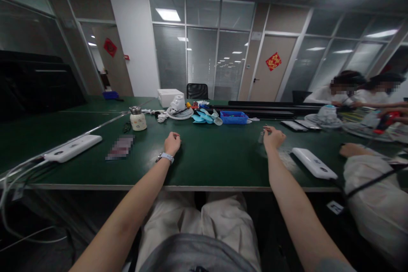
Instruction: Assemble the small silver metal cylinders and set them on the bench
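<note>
My left hand [172, 143] rests on the green table with its fingers curled in; nothing shows in it. A watch with a pale strap [166, 158] is on that wrist. Farther right, my right hand [274, 137] is held with thumb and fingers pinched together. What they pinch, if anything, is too small to make out. A small silvery cylinder [261, 137] is just left of and below those fingertips; whether the hand touches it I cannot tell. Between and beyond my hands lie light-blue fan blades [204, 117] and a blue basket [234, 117] with small parts inside.
A white fan body [177, 103] sits on its round grille [180, 113] before a white box [170, 97]. At left are a cream jar [137, 120] and a white power bank [73, 148]; another white power bank [314, 163] lies at right. Co-workers [347, 89] sit at right, one sleeve [372, 178] close by.
</note>
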`<state>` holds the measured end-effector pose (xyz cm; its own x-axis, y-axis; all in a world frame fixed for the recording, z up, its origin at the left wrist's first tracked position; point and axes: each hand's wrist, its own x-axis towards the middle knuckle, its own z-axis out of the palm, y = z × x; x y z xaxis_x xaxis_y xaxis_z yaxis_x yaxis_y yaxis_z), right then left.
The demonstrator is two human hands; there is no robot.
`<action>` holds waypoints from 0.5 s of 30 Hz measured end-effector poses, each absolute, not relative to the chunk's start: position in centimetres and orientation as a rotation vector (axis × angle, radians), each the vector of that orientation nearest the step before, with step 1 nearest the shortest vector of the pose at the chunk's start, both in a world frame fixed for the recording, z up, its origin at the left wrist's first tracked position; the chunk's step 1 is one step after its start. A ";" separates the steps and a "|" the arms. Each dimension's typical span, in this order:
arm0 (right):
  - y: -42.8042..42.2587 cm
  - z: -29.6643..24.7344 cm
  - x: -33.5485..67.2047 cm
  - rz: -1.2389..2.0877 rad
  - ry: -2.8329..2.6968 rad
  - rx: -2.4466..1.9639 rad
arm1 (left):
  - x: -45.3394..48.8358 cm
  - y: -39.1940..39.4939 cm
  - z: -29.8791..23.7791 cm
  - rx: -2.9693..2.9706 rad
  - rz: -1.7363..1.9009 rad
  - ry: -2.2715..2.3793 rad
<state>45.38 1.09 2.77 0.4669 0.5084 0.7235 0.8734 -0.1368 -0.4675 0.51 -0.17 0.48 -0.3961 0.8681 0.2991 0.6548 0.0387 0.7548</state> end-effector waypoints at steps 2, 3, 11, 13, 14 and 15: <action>1.4 2.6 45.5 -0.481 -1.166 -1.789 | 0.5 -0.1 0.4 1.556 1.275 2.075; 1.5 2.5 45.6 -0.467 -1.156 -1.797 | 0.4 0.0 0.4 1.553 1.273 2.075; 2.5 2.1 46.1 -0.428 -1.157 -1.804 | 0.5 -0.1 0.3 1.574 1.292 2.054; 2.6 2.1 46.2 -0.414 -1.152 -1.821 | 0.6 -0.2 0.5 1.566 1.281 2.063; 2.6 2.1 46.2 -0.411 -1.150 -1.828 | 0.6 -0.2 0.5 1.560 1.274 2.066; 2.7 2.1 46.2 -0.413 -1.148 -1.833 | 0.6 -0.2 0.5 1.554 1.267 2.069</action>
